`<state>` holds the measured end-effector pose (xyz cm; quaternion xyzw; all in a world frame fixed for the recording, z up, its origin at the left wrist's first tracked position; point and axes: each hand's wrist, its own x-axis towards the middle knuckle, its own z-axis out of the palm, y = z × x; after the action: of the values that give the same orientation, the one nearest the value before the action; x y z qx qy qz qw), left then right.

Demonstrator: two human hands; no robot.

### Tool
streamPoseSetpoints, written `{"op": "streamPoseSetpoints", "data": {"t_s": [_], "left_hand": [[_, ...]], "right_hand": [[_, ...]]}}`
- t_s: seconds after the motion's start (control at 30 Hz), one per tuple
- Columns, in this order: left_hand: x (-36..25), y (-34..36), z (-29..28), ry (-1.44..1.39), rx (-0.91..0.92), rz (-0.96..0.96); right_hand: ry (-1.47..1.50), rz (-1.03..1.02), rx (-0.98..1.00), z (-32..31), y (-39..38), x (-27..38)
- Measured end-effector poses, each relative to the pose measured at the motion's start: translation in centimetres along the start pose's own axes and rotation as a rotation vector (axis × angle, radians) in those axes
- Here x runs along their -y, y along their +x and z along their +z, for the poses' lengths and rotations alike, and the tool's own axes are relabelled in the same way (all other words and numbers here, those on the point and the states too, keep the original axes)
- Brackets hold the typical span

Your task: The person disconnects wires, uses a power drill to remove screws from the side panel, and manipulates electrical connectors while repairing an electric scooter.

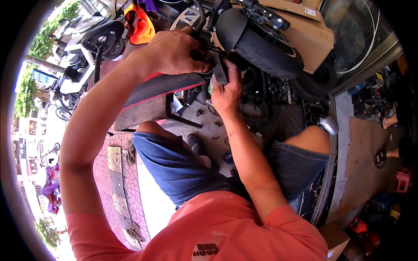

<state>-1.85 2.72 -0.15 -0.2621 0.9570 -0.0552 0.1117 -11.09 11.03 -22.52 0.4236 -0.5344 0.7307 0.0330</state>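
Note:
In front of me my right hand (228,89) grips a dark, narrow rectangular part (220,68), thumb along one side and fingers along the other. My left hand (176,52) reaches over from the left, its fingers curled at the upper end of that part. What the left fingers pinch is mostly hidden behind the hand. Just beyond both hands is a small black tyre (270,50) under a dark mudguard (232,29). Below my left hand runs a long black board with red edges (163,89), lying over a low worn stool (143,114).
Cardboard (311,39) stands behind the tyre. Cables and dark parts clutter the ground right of my hands. An orange piece (140,26) and parked scooters (82,48) are at the far left. A metal door track (324,191) runs along the right, with another person's feet (387,122) beyond.

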Motion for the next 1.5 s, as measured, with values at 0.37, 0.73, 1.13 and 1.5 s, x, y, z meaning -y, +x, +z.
{"op": "streamPoseSetpoints", "data": {"t_s": [0.37, 0.73, 1.13, 1.5], "left_hand": [[-2.8, 0.7, 1.8, 0.191, -0.131, -0.203], [-1.4, -1.1, 0.0, -0.228, -0.372, 0.307], [-1.5, 3.9, 0.2, 0.032, 0.044, 0.309], [-2.9, 2.0, 2.3, 0.126, -0.192, 0.142]], "right_hand": [[0.125, -0.147, 0.095, -0.6, 0.9, 1.0], [0.090, -0.134, 0.142, -1.2, 0.4, 3.0], [0.042, -0.181, 0.263, -3.2, -0.1, 2.5], [0.031, -0.251, 0.260, -3.3, -0.7, 2.4]]}}
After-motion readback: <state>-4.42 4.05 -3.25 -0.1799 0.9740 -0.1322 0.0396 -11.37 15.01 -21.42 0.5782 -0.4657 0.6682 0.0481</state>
